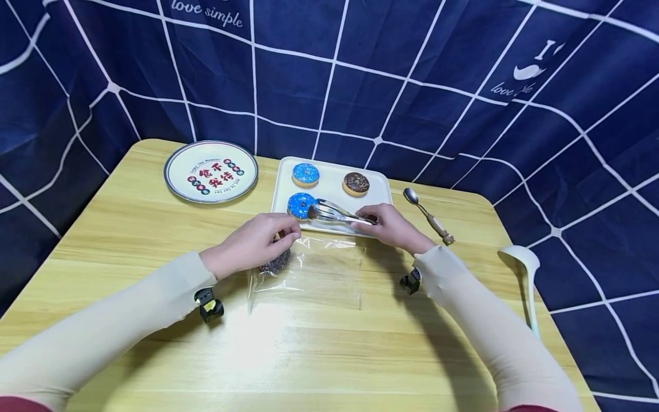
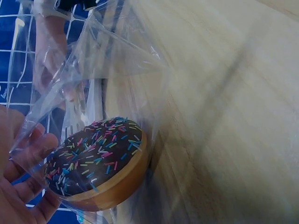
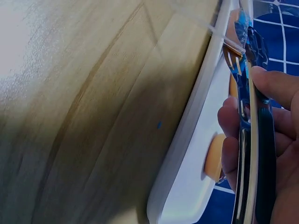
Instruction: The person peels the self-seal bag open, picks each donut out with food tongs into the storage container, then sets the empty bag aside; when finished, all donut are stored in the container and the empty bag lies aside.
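Observation:
My left hand (image 1: 252,245) pinches the upper edge of a clear plastic bag (image 1: 321,280). Inside the bag lies a chocolate doughnut with coloured sprinkles (image 2: 100,158), partly covered by the hand in the head view. My right hand (image 1: 389,226) grips metal tongs (image 1: 336,214), whose fork-like end points left. The tong tips are right at a blue-iced doughnut (image 1: 300,205) at the front left of a white tray (image 1: 330,171). Behind it on the tray sit another blue doughnut (image 1: 306,173) and a chocolate one (image 1: 356,183).
A round plate with red lettering (image 1: 211,171) stands at the back left. Right of the tray lies a spoon (image 1: 429,216), and a white ladle (image 1: 530,269) is near the table's right edge. A dark blue checked cloth (image 1: 288,80) hangs behind the table.

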`<state>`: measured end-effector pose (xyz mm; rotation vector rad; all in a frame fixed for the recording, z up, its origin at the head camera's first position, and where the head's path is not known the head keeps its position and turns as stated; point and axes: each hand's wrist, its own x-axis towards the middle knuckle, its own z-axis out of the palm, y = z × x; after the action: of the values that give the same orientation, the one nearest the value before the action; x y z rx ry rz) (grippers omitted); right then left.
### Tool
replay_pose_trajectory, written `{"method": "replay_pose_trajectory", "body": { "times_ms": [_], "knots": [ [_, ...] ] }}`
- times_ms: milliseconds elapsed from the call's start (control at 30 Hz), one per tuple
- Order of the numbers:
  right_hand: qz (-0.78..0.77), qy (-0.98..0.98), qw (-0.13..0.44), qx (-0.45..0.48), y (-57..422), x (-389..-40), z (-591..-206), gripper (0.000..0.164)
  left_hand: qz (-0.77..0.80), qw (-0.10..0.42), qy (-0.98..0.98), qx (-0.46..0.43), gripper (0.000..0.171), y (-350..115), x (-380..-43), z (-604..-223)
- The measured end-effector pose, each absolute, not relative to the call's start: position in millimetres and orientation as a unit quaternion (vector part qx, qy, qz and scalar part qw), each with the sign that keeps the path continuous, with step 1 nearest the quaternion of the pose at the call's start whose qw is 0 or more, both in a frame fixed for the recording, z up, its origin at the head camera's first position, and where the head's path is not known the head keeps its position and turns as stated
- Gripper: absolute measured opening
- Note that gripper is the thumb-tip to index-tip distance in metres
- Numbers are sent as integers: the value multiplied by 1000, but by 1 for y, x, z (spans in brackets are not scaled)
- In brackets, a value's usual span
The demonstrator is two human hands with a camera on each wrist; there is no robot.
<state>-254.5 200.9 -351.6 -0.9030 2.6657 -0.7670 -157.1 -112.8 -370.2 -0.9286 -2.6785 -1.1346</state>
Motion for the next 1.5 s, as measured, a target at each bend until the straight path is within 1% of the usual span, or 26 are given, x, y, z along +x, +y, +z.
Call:
{"method": "replay_pose_trajectory", "body": {
  "times_ms": [367,600,900,1067,1267,1500],
  "knots": [
    [-256,908,112,-312,198,-253,-352,13,-377,41,-876,-298,13,-116,-157,-370],
    [-255,909,104,-314,198,-252,-352,20,-374,44,-876,-301,12,-116,-156,-369],
    [-254,914,109,-297,200,-252,-351,19,-372,45,-877,-301,12,-116,-156,-369],
    [-248,921,106,-281,203,-253,-353,24,-371,42,-877,-301,12,-116,-156,-368],
    [-250,923,101,-273,212,-251,-350,28,-370,44,-878,-300,12,-115,-157,-370],
    [-253,927,87,-262,237,-243,-346,34,-373,45,-877,-301,13,-113,-156,-370]
  ]
}}
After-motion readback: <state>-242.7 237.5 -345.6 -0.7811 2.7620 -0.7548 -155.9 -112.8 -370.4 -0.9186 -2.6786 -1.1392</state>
